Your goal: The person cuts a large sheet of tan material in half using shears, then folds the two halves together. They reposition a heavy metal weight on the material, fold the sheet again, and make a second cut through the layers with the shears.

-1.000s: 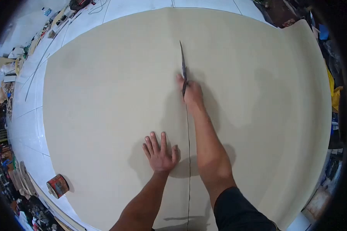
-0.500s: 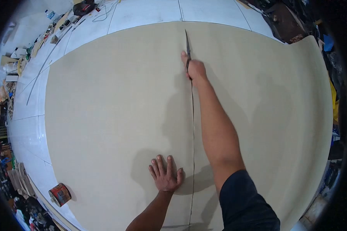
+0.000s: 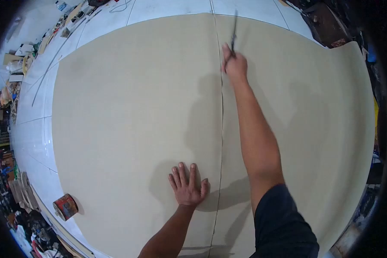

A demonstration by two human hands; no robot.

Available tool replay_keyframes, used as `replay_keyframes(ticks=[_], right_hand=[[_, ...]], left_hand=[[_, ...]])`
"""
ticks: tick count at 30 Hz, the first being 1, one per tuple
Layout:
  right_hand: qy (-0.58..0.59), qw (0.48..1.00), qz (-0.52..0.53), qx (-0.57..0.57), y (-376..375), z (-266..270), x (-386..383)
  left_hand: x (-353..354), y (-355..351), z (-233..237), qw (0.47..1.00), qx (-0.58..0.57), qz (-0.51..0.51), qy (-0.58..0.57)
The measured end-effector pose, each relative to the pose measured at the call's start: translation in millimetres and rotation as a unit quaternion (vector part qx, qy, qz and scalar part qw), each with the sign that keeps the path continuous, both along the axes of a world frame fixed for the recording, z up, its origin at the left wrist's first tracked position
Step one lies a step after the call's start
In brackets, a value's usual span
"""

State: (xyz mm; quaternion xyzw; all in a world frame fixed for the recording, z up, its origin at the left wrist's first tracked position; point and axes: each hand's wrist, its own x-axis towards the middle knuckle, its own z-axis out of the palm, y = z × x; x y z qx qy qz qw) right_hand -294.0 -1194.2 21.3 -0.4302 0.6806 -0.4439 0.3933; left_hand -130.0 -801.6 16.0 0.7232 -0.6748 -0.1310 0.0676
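A large beige sheet [image 3: 124, 107] covers most of the floor, with a long cut running from its near side to its far edge. My right hand [image 3: 236, 68] is closed around a pair of dark scissors [image 3: 234, 36], just right of the cut near the far edge. The blades point away from me, past the sheet's edge, and look blurred. On the near part of the sheet, left of the cut, my left hand [image 3: 188, 187] lies flat with fingers spread and holds nothing.
A rusty red can [image 3: 66, 207] lies at the sheet's near left edge. White floor tiles [image 3: 170, 7] border the sheet. Assorted clutter lines the left side, and a brown bag-like item [image 3: 324, 26] sits at the far right. The sheet's right side curls up.
My right hand has moved forward and right with the scissors, and the cut now reaches the far edge. My left hand stays flat on the sheet while the view has shifted slightly.
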Motion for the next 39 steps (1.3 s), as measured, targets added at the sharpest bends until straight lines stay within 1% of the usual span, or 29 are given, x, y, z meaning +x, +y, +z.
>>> replay_keyframes(ticks=[1,2,3,4,5,7,8,9,10,11,13,15,16,17,18,20,21,23,24,26,28,29,30,31,33,35,36,38,39], right_hand=[[-0.043,0.999,-0.023,0.018,50,4,-6],[-0.165,0.985,-0.051,-0.022,109,-1,-13],[-0.189,0.977,-0.087,-0.038,173,-10,-22],[-0.165,0.984,-0.061,-0.020,253,-5,-40],[-0.176,0.978,-0.109,-0.041,339,-38,-61],[0.044,0.988,-0.127,0.074,495,-7,-80],[-0.160,0.922,-0.326,0.135,553,15,-78],[0.131,0.948,-0.237,0.169,615,26,-79],[0.407,0.885,-0.123,0.188,660,31,-79],[0.410,0.882,-0.131,0.194,680,33,-75],[0.206,0.933,-0.217,0.199,719,33,-66],[0.200,0.929,-0.261,0.170,762,-3,-76],[0.342,0.902,-0.213,0.154,755,-11,-76],[0.475,0.854,-0.162,0.138,748,-18,-74],[0.371,0.895,-0.185,0.163,749,-20,-76],[0.370,0.891,-0.205,0.164,758,-27,-79],[0.471,0.845,-0.208,0.142,762,-34,-73],[0.453,0.864,-0.192,0.105,757,-22,-72],[0.448,0.865,-0.202,0.103,756,-15,-71],[0.408,0.879,-0.208,0.133,751,-4,-67],[0.387,0.890,-0.211,0.116,752,1,-68],[0.375,0.898,-0.210,0.099,754,5,-70],[0.396,0.896,-0.199,0.036,762,-4,-74],[0.391,0.897,-0.203,0.017,767,-3,-83],[0.270,0.955,-0.113,0.045,787,6,-98],[0.232,0.965,-0.113,0.044,830,22,-116],[0.205,0.971,-0.111,0.052,858,25,-125],[0.313,0.942,-0.124,0.001,929,23,-142],[0.295,0.947,-0.127,0.019,968,34,-146]], left_hand=[[0,1,1,1.000,0.005,0.002,0.005],[0,0,1,1.000,0.012,0.002,0.002],[1,0,1,1.000,0.020,0.004,-0.002],[1,1,0,1.000,0.006,0.004,0.009],[2,2,1,1.000,0.014,0.010,0.009],[1,0,1,1.000,0.013,0.009,0.015],[0,0,2,1.000,0.025,0.006,0.017],[1,-1,3,1.000,0.021,0.007,0.008],[1,-1,4,1.000,0.015,0.005,-0.001],[0,-1,2,1.000,0.017,-0.004,0.003],[1,3,-5,0.999,-0.038,-0.001,-0.007],[-2,6,-8,0.999,-0.051,-0.010,-0.009],[-1,6,-8,0.998,-0.064,-0.010,-0.018],[1,6,-7,0.997,-0.069,-0.018,-0.019],[0,6,-6,0.996,-0.076,-0.024,-0.028],[-1,12,-9,0.995,-0.073,-0.034,-0.053],[-1,12,-10,0.994,-0.071,-0.044,-0.069],[1,13,4,0.994,0.012,-0.063,-0.093],[3,27,11,0.993,0.005,-0.070,-0.096],[10,50,26,0.986,-0.071,-0.115,-0.102],[11,111,22,0.973,-0.164,-0.163,-0.024],[6,154,24,0.972,-0.165,-0.152,0.069],[3,205,34,0.960,-0.176,-0.174,0.128],[0,258,51,0.964,-0.140,-0.179,0.140],[14,356,87,0.964,-0.101,-0.223,0.105],[47,435,108,0.968,-0.057,-0.230,0.083],[72,471,110,0.977,-0.058,-0.189,0.080],[112,533,121,0.988,-0.050,-0.122,0.075],[131,561,131,0.992,-0.038,-0.095,0.073]])
